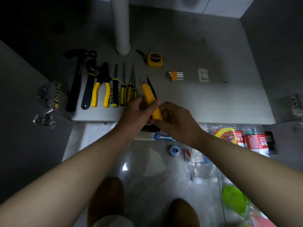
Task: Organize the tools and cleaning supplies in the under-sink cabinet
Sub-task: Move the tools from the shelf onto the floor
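A yellow utility knife (148,95) is held over the front edge of the cabinet floor (205,102). My left hand (136,113) grips its middle and my right hand (177,120) pinches its near end. A thin black tool (151,87) lies beside the knife. To the left lie a hammer (76,82), a wrench (89,86), yellow pliers (102,89) and several screwdrivers (123,92) in a row. Farther back sit a yellow tape measure (155,60) and a hex key set (174,76).
A white drain pipe (121,25) stands at the back. A small white card (203,75) lies at right. On the room floor in front are a blue-handled brush (155,137), plastic bottles (252,140), a green lid (232,199). Door hinges (47,99) flank the opening.
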{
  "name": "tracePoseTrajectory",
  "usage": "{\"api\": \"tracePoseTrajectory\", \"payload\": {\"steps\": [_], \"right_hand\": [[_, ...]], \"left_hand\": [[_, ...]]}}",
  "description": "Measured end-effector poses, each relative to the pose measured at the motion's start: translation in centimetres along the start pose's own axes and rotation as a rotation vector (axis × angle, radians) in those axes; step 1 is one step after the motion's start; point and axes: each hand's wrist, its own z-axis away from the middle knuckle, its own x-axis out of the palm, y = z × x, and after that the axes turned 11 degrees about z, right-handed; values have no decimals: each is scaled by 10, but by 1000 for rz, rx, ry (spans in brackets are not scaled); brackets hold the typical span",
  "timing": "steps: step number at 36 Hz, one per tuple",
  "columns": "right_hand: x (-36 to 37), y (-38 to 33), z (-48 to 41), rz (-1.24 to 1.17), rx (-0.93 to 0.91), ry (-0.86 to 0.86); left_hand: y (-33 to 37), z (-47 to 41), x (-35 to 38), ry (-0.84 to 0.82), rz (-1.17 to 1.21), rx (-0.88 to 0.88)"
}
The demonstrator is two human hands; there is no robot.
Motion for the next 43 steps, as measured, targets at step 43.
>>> {"api": "tracePoseTrajectory", "payload": {"steps": [43], "right_hand": [[82,57,46,741,78,-368]], "left_hand": [[-121,66,-121,-16,-1286,62]]}}
